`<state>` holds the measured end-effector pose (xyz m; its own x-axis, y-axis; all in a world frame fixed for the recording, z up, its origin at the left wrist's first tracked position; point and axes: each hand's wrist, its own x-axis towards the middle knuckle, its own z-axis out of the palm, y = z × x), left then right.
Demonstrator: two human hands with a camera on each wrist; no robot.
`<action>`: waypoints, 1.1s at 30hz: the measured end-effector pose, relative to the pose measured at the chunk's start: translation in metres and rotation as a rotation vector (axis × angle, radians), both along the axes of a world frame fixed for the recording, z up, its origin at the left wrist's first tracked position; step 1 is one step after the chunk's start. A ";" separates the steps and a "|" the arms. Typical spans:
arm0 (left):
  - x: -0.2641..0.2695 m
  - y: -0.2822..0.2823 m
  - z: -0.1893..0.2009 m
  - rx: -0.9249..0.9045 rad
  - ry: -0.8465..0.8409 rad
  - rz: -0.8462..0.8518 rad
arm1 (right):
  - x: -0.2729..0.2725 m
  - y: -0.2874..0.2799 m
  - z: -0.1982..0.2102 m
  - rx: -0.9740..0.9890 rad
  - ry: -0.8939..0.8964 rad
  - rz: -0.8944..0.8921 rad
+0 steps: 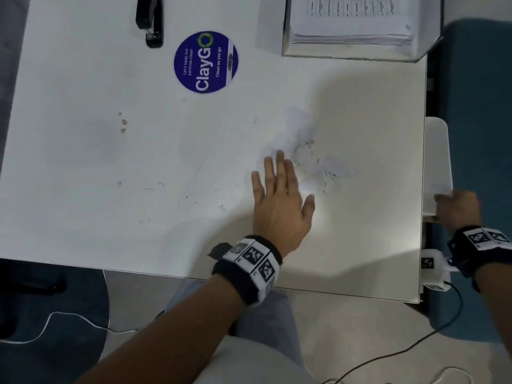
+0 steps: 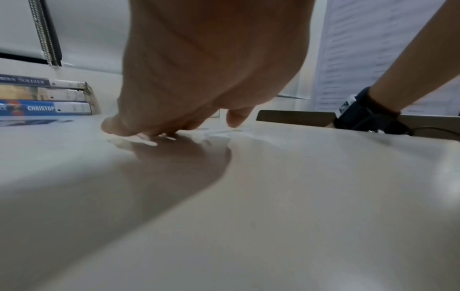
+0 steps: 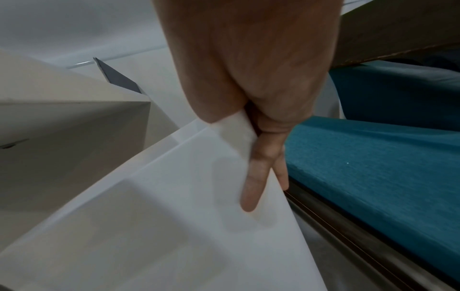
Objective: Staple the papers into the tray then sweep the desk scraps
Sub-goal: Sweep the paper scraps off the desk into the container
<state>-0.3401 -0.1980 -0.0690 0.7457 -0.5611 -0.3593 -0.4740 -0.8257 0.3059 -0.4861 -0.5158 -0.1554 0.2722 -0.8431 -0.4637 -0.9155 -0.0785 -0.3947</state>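
1. Stapler point(image 1: 149, 22), far left of the tabletop point(image 1: 83, 151): lying well apart from both hands, out of the sweep path.
2. Loose staples point(image 1: 155, 187) and small specks, left of centre: behind the sweeping hand; likely to be missed unless a further pass collects them.
3. Round sticker point(image 1: 205, 62): flat on the surface, no obstruction.
4. Left hand point(image 1: 279, 200): fingers point(image 2: 129, 130) straight and spread, pressed flat on the tabletop, just beside the paper scraps point(image 1: 313, 164).
5. Scraps are light; a fast push could scatter them or slip them under the palm.
6. Tray point(image 1: 357, 51), far right corner: holds the stacked papers point(image 1: 352, 20).
7. Right hand point(image 1: 457, 209): gripping a white sheet point(image 3: 199, 196) at the tabletop's right edge, thumb above, fingers beneath; a gap or sag there would drop scraps to the floor.
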 end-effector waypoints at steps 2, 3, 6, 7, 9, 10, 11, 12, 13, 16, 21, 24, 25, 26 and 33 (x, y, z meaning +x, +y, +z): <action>0.005 0.006 0.008 -0.058 -0.037 -0.034 | 0.000 0.000 0.001 0.013 0.002 -0.014; 0.006 0.014 0.013 -0.087 -0.054 -0.034 | 0.000 0.000 0.001 0.018 -0.002 -0.020; 0.011 0.061 0.018 -0.051 -0.041 0.034 | -0.002 -0.002 -0.003 0.014 -0.005 -0.008; 0.013 0.079 0.016 -0.010 -0.030 0.070 | -0.003 -0.003 -0.004 0.009 0.000 -0.003; 0.009 0.106 0.009 0.065 0.001 0.153 | -0.001 -0.002 -0.002 -0.001 0.005 -0.001; 0.005 0.111 0.007 0.105 0.033 0.182 | -0.001 -0.001 -0.001 0.001 -0.002 -0.010; -0.001 0.108 0.005 0.143 0.059 0.192 | -0.001 -0.001 -0.001 0.011 -0.009 -0.027; -0.007 0.100 0.002 0.170 0.072 0.194 | -0.003 -0.001 -0.003 0.026 -0.020 -0.041; -0.011 0.088 -0.001 0.186 0.077 0.194 | -0.003 -0.001 -0.004 0.038 -0.022 -0.060; -0.012 0.039 -0.004 0.202 0.053 0.197 | -0.009 -0.005 -0.012 0.048 -0.013 -0.087; -0.003 -0.013 -0.002 0.150 0.040 0.211 | -0.009 -0.004 -0.010 0.065 0.011 -0.074; -0.005 -0.023 -0.004 0.080 0.032 0.067 | 0.005 0.011 0.014 0.053 0.046 -0.030; -0.005 -0.025 -0.003 0.052 0.036 0.022 | 0.007 0.013 0.017 0.041 0.048 -0.021; -0.006 -0.025 0.000 0.011 0.044 -0.014 | 0.008 0.015 0.019 0.036 0.037 -0.017; 0.023 0.039 0.016 -0.097 0.035 0.188 | 0.014 0.021 0.036 0.068 0.001 -0.025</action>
